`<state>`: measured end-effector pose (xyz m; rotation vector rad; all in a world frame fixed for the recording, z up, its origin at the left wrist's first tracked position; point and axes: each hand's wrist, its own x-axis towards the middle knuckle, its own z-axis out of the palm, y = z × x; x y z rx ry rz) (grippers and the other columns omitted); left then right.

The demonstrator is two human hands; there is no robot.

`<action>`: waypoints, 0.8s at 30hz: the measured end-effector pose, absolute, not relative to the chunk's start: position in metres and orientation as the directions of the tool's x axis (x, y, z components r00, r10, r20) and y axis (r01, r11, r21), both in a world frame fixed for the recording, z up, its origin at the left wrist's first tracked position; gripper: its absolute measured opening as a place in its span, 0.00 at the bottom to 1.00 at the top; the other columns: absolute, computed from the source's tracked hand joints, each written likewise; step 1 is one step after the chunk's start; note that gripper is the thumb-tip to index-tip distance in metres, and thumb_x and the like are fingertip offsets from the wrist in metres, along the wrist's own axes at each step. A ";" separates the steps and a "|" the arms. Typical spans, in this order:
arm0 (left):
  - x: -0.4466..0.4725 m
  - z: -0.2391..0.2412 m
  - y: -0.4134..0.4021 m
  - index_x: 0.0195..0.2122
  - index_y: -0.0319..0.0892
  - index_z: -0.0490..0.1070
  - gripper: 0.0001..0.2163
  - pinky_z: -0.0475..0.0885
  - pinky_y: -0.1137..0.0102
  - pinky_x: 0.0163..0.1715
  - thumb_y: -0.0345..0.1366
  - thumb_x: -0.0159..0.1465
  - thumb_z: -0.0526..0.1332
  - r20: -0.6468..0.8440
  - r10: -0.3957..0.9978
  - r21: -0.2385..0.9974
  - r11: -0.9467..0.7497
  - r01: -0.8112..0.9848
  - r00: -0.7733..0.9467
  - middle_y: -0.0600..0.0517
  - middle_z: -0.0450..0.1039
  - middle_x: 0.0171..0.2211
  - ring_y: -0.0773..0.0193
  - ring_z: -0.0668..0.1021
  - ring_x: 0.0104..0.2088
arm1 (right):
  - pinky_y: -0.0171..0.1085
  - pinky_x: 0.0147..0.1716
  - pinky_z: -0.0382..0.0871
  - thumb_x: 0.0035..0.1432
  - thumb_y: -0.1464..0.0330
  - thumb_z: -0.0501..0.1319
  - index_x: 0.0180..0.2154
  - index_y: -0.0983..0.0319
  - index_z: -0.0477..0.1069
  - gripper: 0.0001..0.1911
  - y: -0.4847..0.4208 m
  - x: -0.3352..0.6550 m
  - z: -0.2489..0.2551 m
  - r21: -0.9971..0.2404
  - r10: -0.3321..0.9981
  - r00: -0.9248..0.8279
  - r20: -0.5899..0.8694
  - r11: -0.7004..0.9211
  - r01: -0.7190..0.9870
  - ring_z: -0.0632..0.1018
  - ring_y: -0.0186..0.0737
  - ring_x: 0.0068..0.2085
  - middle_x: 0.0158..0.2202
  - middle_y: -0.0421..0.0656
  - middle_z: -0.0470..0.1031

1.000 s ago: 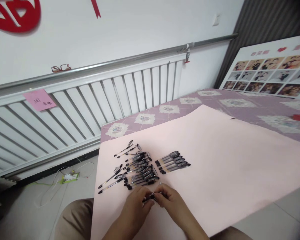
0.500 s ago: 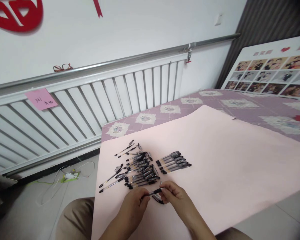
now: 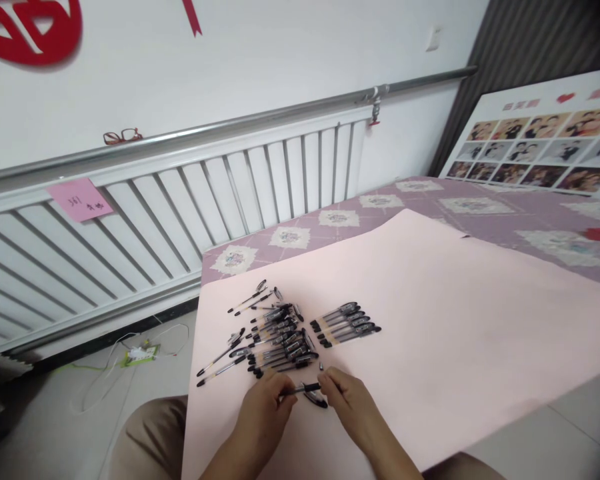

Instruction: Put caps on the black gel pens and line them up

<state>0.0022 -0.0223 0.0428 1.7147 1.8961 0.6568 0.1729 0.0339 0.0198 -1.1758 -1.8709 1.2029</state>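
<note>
My left hand [image 3: 265, 407] and my right hand [image 3: 347, 400] are closed in pinches on the two ends of one black pen [image 3: 303, 388], held level just above the pink sheet [image 3: 430, 320]. A black pen cap [image 3: 316, 399] lies on the sheet right under the pen. Just beyond my hands lies a loose heap of black pens [image 3: 275, 337], with a neat row of several pens [image 3: 345, 323] to its right.
The pink sheet covers a bed with a purple patterned spread [image 3: 480, 213]. A white radiator [image 3: 155, 220] runs along the wall at left, with a pink note [image 3: 79, 199] and red glasses [image 3: 123, 137] on it. A photo board [image 3: 540, 147] leans at the far right.
A second ago my hands were pressed together on the pen. They have drawn apart, the pen now shows between them and a cap lies on the sheet below.
</note>
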 end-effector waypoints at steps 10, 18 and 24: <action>0.000 0.039 -0.022 0.29 0.44 0.70 0.05 0.64 0.73 0.33 0.29 0.54 0.57 -0.025 0.996 0.649 0.079 0.757 -0.083 0.54 0.69 0.30 0.66 0.71 0.31 | 0.32 0.25 0.58 0.57 0.59 0.52 0.22 0.59 0.60 0.16 0.037 0.172 0.015 -0.917 0.913 -0.406 0.048 0.201 0.343 0.66 0.35 0.26 0.21 0.35 0.62; -0.001 0.037 -0.024 0.29 0.44 0.70 0.05 0.65 0.72 0.35 0.29 0.55 0.56 -0.020 0.997 0.641 0.071 0.764 -0.076 0.54 0.70 0.31 0.65 0.72 0.32 | 0.34 0.24 0.55 0.60 0.58 0.48 0.19 0.59 0.57 0.20 0.036 0.170 0.010 -0.830 0.909 -0.409 0.086 0.292 0.475 0.65 0.35 0.24 0.19 0.36 0.61; -0.014 0.036 -0.020 0.31 0.43 0.70 0.05 0.65 0.71 0.34 0.31 0.55 0.56 -0.004 0.991 0.669 0.103 0.736 -0.135 0.53 0.71 0.31 0.64 0.72 0.33 | 0.34 0.29 0.61 0.59 0.61 0.49 0.26 0.59 0.65 0.14 0.038 0.173 0.008 -0.828 0.948 -0.302 0.102 0.249 0.502 0.70 0.37 0.29 0.24 0.38 0.67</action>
